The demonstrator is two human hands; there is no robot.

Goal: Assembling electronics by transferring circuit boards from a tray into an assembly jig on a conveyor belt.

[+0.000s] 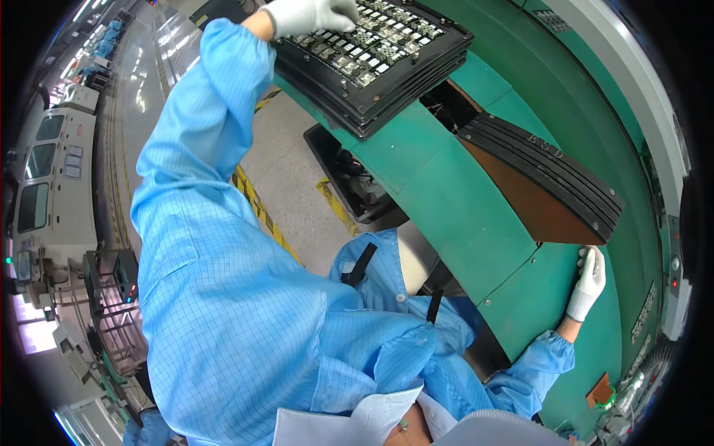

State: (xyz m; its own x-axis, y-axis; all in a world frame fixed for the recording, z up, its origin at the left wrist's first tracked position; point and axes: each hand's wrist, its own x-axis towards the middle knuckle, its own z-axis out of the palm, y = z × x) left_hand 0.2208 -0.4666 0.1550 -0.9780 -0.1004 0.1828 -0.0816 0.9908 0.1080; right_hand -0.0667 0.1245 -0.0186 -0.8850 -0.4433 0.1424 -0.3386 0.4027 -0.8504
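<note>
My left hand (312, 16), in a white knit glove, is at the top of the view over a black tray (364, 119) of small circuit boards (390, 37). Its fingers are bent and look apart, and the frame edge cuts part of it off. The boards lie in rows, and more black trays are stacked beneath. Far to the right, my right hand (591, 279), also gloved, is curled closed beside the near end of a tilted black slatted rack (547, 160) with brown sides. Whatever its fingers hold, if anything, is hidden.
Both stacks stand on a green-topped bench (446, 201). A dark open bin (349, 171) sits below its left edge. Yellow-black tape (260, 208) marks the floor. A white curved frame (654, 104) borders the right. Pale machines (56, 171) stand at far left.
</note>
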